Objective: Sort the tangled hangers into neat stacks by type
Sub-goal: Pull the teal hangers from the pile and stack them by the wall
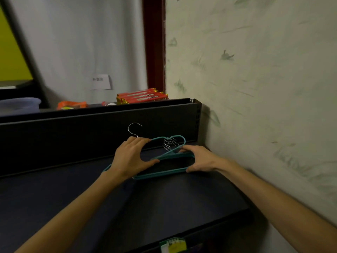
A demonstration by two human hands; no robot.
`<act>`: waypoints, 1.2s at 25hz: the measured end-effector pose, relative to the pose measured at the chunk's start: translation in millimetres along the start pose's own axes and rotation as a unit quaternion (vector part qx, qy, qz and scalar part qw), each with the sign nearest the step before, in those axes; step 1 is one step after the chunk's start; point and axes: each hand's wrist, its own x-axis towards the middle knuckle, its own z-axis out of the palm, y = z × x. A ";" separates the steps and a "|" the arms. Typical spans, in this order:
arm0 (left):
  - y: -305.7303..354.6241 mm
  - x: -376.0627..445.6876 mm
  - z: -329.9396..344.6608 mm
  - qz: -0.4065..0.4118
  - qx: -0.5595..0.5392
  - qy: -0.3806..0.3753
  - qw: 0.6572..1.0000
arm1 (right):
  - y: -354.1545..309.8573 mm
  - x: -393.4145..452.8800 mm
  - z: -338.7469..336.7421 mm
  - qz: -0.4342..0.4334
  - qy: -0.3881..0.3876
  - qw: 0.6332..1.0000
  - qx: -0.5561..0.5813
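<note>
Little writing can be read here: a white paper label stuck on the pale curtain at the far side carries a few small dark characters, too blurred to make out, and the red snack packets with gold ends stacked behind the dark back panel bear pale print that is equally unreadable. Left of them lie an orange packet and, at the far left edge, a translucent bluish tub. A dark red door frame rises beside the pale wall with faint green leaf marks, which closes off the right side. On the dark tabletop, close to the back panel and near the right wall, lies a stack of teal hangers with a cluster of metal hooks bunched at its far end. The left hand is closed around one teal hanger at its neck, whose single silver hook stands up against the back panel. The right hand grips the right end of the stack, fingers curled over its top and thumb at the near bar. At the near edge below the tabletop, a green and yellow spiral-bound pad peeks out, its print blurred.
</note>
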 end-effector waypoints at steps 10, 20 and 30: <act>37.8 12.5 13.3 0.050 -0.034 -0.084 0.995 | 38.1 -16.4 -17.4 -0.013 0.107 0.951 0.289; 71.6 34.5 42.9 0.107 -0.021 -0.160 0.981 | 48.6 -14.6 -9.2 0.026 0.032 0.997 0.064; 28.0 5.0 21.1 -0.079 0.020 -0.229 0.970 | 31.3 -2.6 -6.7 0.029 0.016 0.999 -0.037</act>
